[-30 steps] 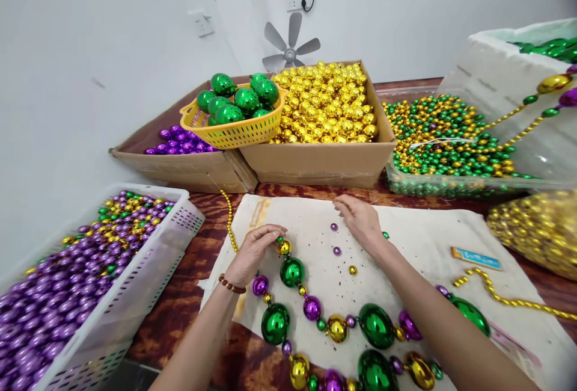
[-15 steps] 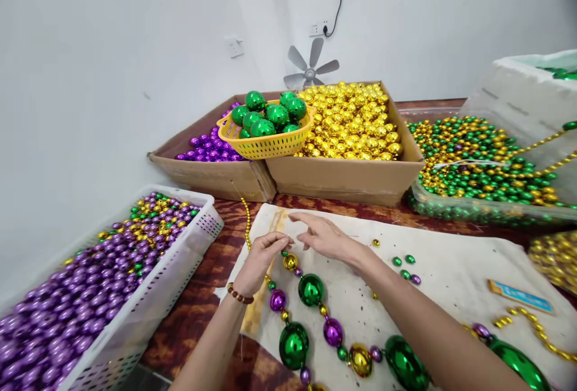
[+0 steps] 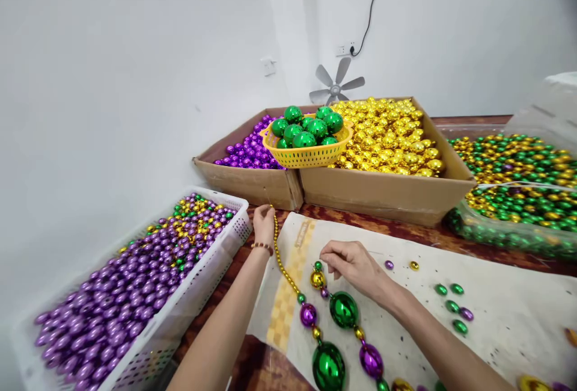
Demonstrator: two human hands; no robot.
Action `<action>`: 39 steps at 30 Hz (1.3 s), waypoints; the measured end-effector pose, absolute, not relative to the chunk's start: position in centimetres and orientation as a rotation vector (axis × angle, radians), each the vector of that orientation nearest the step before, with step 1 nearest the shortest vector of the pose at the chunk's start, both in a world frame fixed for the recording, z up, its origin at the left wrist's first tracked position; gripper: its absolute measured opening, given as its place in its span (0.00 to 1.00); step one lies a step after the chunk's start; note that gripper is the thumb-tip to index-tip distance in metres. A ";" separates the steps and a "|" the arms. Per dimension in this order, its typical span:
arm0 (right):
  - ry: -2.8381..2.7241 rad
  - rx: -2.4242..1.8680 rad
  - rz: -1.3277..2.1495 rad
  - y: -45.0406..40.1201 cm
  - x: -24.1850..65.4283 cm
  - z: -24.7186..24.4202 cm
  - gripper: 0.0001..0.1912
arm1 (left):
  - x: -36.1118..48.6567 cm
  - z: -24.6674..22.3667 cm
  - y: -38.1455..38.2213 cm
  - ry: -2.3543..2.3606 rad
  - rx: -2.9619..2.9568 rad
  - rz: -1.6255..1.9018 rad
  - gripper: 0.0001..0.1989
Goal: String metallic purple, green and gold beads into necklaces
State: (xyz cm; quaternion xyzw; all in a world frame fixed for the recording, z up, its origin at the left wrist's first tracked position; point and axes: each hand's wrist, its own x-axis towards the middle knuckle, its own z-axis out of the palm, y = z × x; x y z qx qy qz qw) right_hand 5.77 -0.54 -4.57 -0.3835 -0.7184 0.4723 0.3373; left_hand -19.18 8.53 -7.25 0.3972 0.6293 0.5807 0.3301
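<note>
My left arm stretches forward, and my left hand (image 3: 264, 224) is closed on the far end of the gold bead strand (image 3: 280, 258), near the white crate (image 3: 205, 283) of purple beads. My right arm (image 3: 433, 343) comes in from the lower right, bent at the wrist; my right hand (image 3: 354, 266) pinches at the small green bead (image 3: 318, 266) atop the big-bead garland (image 3: 336, 325), which lies on the white cloth (image 3: 496, 313) in front of the cardboard boxes (image 3: 383, 195).
</note>
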 end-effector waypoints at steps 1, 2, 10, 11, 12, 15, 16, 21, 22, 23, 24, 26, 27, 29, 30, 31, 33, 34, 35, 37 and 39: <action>-1.877 -1.005 1.216 -0.8 5.7 -4.3 0.11 | -19.7 -7.2 10.0 1.696 1.023 1.561 0.11; -1.885 -1.014 1.197 -1.0 5.7 -4.1 0.11 | -20.1 -7.1 11.1 1.733 1.015 1.588 0.09; -1.895 -1.051 1.074 -1.3 7.6 -2.2 0.10 | -19.3 -5.1 10.1 1.564 1.131 1.638 0.06; -1.890 -1.046 1.062 -1.3 7.7 -2.0 0.09 | -19.1 -4.2 8.9 1.524 1.147 1.644 0.06; -1.885 -1.039 1.049 -1.3 7.7 -1.7 0.09 | -18.8 -3.0 7.5 1.481 1.166 1.650 0.07; -1.869 -0.993 1.026 -1.6 7.5 -0.8 0.09 | -18.2 1.7 3.0 1.290 1.252 1.650 0.08; -1.858 -0.971 1.027 -1.7 7.4 -0.5 0.10 | -18.0 3.3 1.5 1.196 1.284 1.617 0.07; -1.792 -0.865 1.094 -2.3 6.3 1.3 0.10 | -17.1 7.0 -3.8 1.118 1.251 1.446 0.05; -1.791 -0.846 1.109 -2.3 5.9 1.5 0.09 | -17.0 6.5 -4.4 1.131 1.215 1.395 0.05; -1.798 -0.825 1.122 -2.3 5.5 1.7 0.09 | -16.8 5.8 -4.8 1.142 1.176 1.338 0.05; -1.805 -0.801 1.137 -2.2 5.1 1.7 0.09 | -16.7 4.8 -5.0 1.150 1.139 1.274 0.06; -1.821 -0.755 1.169 -1.9 4.0 1.6 0.10 | -16.7 2.6 -5.3 1.147 1.075 1.152 0.07; -1.827 -0.740 1.182 -1.7 3.5 1.4 0.10 | -16.7 1.5 -5.4 1.138 1.052 1.108 0.07; -1.837 -0.725 1.197 -1.1 2.3 1.1 0.09 | -17.0 -0.4 -5.4 1.110 1.020 1.061 0.07; -1.845 -0.723 1.197 -0.8 1.8 0.9 0.09 | -17.2 -1.1 -5.4 1.092 1.006 1.062 0.07; -1.855 -0.723 1.195 -0.4 1.3 0.8 0.08 | -17.4 -1.8 -5.3 1.073 0.994 1.073 0.07; -1.877 -0.721 1.195 0.1 0.5 0.6 0.08 | -17.7 -2.7 -5.1 1.042 0.966 1.104 0.06; -1.889 -0.720 1.197 0.4 0.2 0.5 0.08 | -17.8 -3.1 -4.9 1.030 0.950 1.119 0.06; -1.898 -0.720 1.200 0.5 -0.1 0.4 0.08 | -17.8 -3.3 -4.8 1.023 0.938 1.132 0.06; -1.913 -0.723 1.209 0.8 -0.4 0.3 0.08 | -17.8 -3.7 -4.5 1.019 0.930 1.145 0.07; -1.925 -0.730 1.220 1.0 -0.6 0.2 0.08 | -17.8 -4.0 -4.4 1.013 0.935 1.137 0.08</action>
